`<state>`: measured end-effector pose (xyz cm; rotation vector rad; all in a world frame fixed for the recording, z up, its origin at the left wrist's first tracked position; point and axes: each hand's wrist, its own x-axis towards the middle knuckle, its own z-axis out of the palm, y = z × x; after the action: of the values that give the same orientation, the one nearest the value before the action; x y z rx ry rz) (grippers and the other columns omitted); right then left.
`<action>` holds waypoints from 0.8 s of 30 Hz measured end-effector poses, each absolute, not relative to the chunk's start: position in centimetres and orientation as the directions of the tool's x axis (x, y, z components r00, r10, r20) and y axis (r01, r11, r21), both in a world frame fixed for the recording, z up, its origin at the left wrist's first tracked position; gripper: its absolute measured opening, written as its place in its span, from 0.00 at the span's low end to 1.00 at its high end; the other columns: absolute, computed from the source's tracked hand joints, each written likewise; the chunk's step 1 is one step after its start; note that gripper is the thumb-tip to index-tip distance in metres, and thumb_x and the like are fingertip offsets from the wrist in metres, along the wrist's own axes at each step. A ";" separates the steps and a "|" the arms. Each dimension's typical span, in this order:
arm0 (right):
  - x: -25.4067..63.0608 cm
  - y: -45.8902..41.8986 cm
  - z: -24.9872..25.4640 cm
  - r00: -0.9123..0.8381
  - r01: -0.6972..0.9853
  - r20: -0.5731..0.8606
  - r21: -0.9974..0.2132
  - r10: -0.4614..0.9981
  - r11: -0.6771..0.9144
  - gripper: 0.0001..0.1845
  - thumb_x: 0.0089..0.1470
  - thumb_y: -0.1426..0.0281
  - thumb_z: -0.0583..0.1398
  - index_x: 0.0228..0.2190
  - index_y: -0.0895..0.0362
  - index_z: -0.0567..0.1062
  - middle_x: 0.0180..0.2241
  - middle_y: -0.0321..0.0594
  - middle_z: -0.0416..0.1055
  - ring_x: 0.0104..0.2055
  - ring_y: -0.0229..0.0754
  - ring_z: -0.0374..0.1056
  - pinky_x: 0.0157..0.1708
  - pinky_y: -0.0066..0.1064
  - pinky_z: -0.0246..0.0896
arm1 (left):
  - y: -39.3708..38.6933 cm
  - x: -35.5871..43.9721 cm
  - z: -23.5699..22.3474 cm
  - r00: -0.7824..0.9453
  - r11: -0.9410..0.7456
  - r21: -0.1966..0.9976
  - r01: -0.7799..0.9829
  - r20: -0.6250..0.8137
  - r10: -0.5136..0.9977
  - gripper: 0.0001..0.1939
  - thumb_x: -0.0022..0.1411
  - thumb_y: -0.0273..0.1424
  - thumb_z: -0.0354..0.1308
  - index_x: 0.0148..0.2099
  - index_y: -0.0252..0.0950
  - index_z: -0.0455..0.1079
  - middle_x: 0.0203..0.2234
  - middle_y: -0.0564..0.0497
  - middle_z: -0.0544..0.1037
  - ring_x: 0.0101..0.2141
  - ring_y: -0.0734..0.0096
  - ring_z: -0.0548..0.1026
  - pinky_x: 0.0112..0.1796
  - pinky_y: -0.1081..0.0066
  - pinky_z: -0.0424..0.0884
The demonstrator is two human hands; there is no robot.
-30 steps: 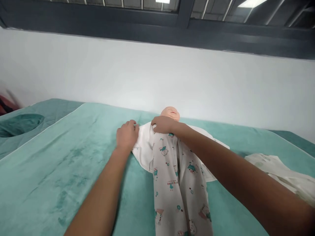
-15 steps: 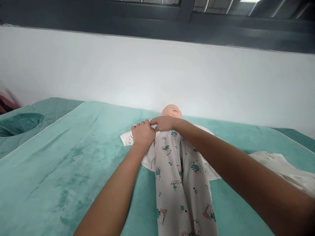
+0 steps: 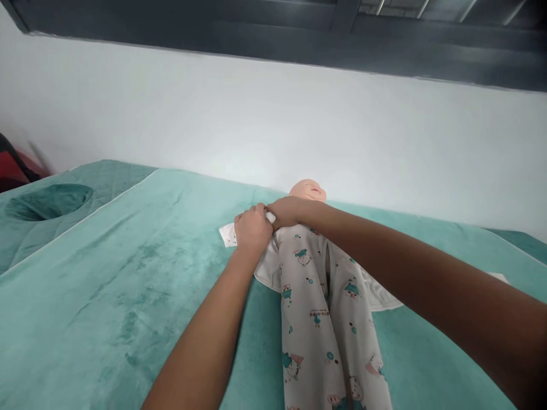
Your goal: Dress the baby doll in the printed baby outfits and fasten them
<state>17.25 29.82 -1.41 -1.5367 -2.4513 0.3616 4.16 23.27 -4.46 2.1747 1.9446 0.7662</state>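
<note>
A baby doll (image 3: 308,189) lies on its back, its head toward the wall. White printed baby trousers (image 3: 305,307) stretch from its upper body toward me, over a white baby shirt (image 3: 268,270). My left hand (image 3: 253,230) is closed round the shirt's sleeve, and the sleeve's end (image 3: 228,234) sticks out on its left side. Right against it, just below the doll's head, my right hand (image 3: 287,212) is closed on the white cloth at the shoulder. A bit of that cloth shows between the two hands. The doll's arms and body are hidden.
A teal bed cover (image 3: 149,273) lies under everything. Behind it rises a white wall (image 3: 213,119) with a dark window frame (image 3: 256,34) above. At the left is a padded part with a round hollow (image 3: 51,202). White cloth (image 3: 498,278) peeks out past my right forearm.
The view has shifted slightly, so the doll and hands appear a little farther right. Both hands keep their hold by the sleeve. My right forearm now covers most of the cloth at the right.
</note>
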 end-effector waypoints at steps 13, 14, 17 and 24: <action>23.0 26.4 5.7 -0.513 0.858 -0.221 -0.094 0.829 0.506 0.24 0.52 0.57 0.61 0.52 0.42 0.74 0.49 0.37 0.75 0.48 0.54 0.71 0.41 0.38 0.62 | 21.5 3.0 -4.6 0.021 -0.177 0.429 0.886 0.343 0.939 0.15 0.65 0.26 0.46 0.49 0.43 0.70 0.44 0.47 0.77 0.46 0.56 0.74 0.40 0.62 0.65; 23.5 26.5 6.0 -0.508 0.861 -0.225 -0.092 0.831 0.501 0.24 0.52 0.56 0.61 0.52 0.41 0.74 0.49 0.36 0.75 0.48 0.54 0.71 0.41 0.38 0.63 | 21.7 2.8 -4.8 0.011 -0.161 0.452 0.877 0.315 0.949 0.15 0.65 0.26 0.47 0.49 0.43 0.70 0.44 0.47 0.77 0.46 0.57 0.74 0.40 0.62 0.65; 24.8 27.0 6.6 -0.478 0.878 -0.234 -0.088 0.847 0.471 0.25 0.52 0.54 0.61 0.52 0.39 0.73 0.49 0.35 0.75 0.47 0.55 0.71 0.42 0.40 0.63 | 22.1 2.1 -5.2 -0.009 -0.113 0.506 0.855 0.232 0.973 0.17 0.62 0.24 0.48 0.49 0.45 0.70 0.45 0.49 0.77 0.45 0.58 0.75 0.39 0.63 0.65; 25.3 27.0 6.4 -0.416 0.907 -0.194 -0.153 0.888 0.392 0.27 0.50 0.50 0.62 0.52 0.39 0.73 0.47 0.34 0.76 0.46 0.55 0.72 0.42 0.41 0.63 | 21.9 1.9 -5.7 0.018 -0.125 0.483 0.867 0.222 0.975 0.24 0.59 0.21 0.47 0.55 0.44 0.67 0.46 0.46 0.77 0.46 0.55 0.74 0.41 0.61 0.65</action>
<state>25.32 26.99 6.39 -1.7373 -2.6871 0.3808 1.90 21.92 -5.70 2.0778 1.9229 0.7519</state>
